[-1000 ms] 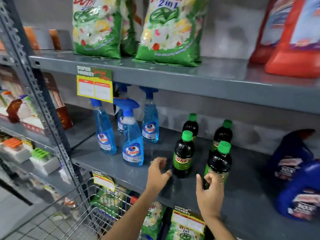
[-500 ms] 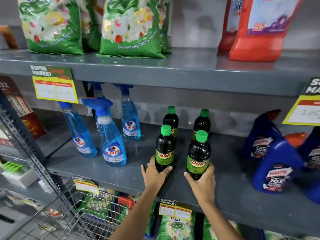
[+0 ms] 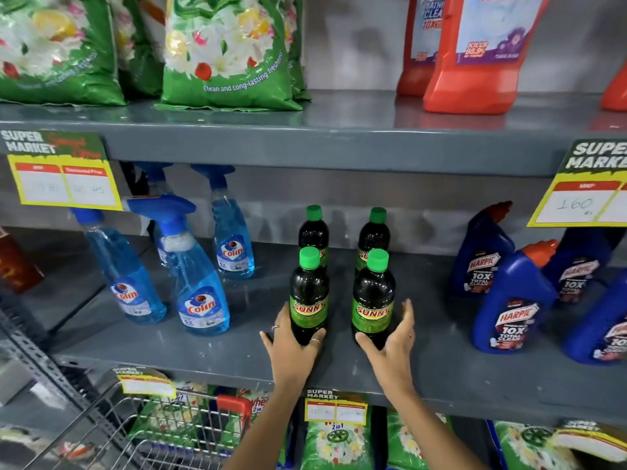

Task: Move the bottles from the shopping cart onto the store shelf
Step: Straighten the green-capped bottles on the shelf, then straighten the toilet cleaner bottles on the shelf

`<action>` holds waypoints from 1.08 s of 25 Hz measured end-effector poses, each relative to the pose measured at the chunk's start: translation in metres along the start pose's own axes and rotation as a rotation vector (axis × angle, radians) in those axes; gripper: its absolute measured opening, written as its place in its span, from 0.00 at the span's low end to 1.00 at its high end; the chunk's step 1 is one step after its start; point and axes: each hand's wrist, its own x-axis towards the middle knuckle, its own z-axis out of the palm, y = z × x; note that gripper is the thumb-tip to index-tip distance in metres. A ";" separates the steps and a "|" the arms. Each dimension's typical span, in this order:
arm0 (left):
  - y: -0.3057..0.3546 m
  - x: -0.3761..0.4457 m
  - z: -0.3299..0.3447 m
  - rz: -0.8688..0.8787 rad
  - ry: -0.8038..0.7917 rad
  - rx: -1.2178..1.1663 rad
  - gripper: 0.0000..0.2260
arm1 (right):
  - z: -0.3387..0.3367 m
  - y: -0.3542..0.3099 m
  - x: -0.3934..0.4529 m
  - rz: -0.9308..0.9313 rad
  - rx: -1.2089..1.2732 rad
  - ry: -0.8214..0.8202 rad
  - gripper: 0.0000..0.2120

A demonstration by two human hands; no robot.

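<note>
Four dark Sunny bottles with green caps stand upright in two rows on the grey middle shelf (image 3: 210, 354). My left hand (image 3: 291, 349) wraps the base of the front left bottle (image 3: 308, 293), thumb across its front. My right hand (image 3: 393, 337) cups the foot of the front right bottle (image 3: 373, 296): the thumb touches it, while the fingers are straightened and stand slightly off its right side. The back left bottle (image 3: 314, 230) and back right bottle (image 3: 373, 232) stand behind them. The wire shopping cart (image 3: 163, 432) is at the lower left, and I cannot make out what it holds.
Blue Colin spray bottles (image 3: 200, 293) stand left of the Sunny bottles. Blue Harpic bottles (image 3: 512, 300) stand to the right. The shelf above carries green detergent bags (image 3: 224, 52) and red bottles (image 3: 475, 56). Yellow price tags (image 3: 64, 174) hang from its edge.
The view has moved closer. My right hand's fingers have loosened from the front right bottle and straightened beside it. My left hand still grips the front left bottle.
</note>
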 end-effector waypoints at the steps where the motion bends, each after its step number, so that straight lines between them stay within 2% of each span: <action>1: -0.002 -0.004 0.002 0.043 0.038 -0.033 0.36 | -0.004 0.001 -0.002 -0.058 -0.003 0.073 0.43; 3: -0.003 -0.015 0.008 0.213 0.184 -0.008 0.34 | -0.017 0.004 -0.003 -0.198 -0.056 0.244 0.34; 6: 0.000 -0.031 0.025 0.567 0.410 0.106 0.19 | -0.051 0.012 0.008 -0.285 -0.176 0.418 0.24; 8: 0.017 -0.037 0.038 0.686 0.420 0.091 0.15 | -0.084 0.020 0.019 -0.290 -0.257 0.520 0.21; 11: 0.046 -0.043 0.062 0.774 0.380 0.110 0.12 | -0.136 0.042 0.032 -0.270 -0.382 0.643 0.19; 15: 0.083 -0.063 0.099 0.615 0.207 0.028 0.13 | -0.203 0.069 0.049 -0.216 -0.451 0.706 0.20; 18: 0.108 -0.087 0.133 0.494 0.037 0.015 0.17 | -0.248 0.089 0.061 -0.166 -0.484 0.717 0.24; 22: 0.139 -0.115 0.188 0.235 -0.172 -0.116 0.30 | -0.270 0.103 0.071 -0.081 -0.424 0.679 0.35; 25: 0.159 -0.126 0.229 0.034 -0.186 -0.249 0.42 | -0.271 0.110 0.078 -0.023 -0.366 0.599 0.44; 27: 0.171 -0.127 0.249 -0.061 -0.131 -0.280 0.48 | -0.274 0.112 0.082 0.022 -0.271 0.562 0.49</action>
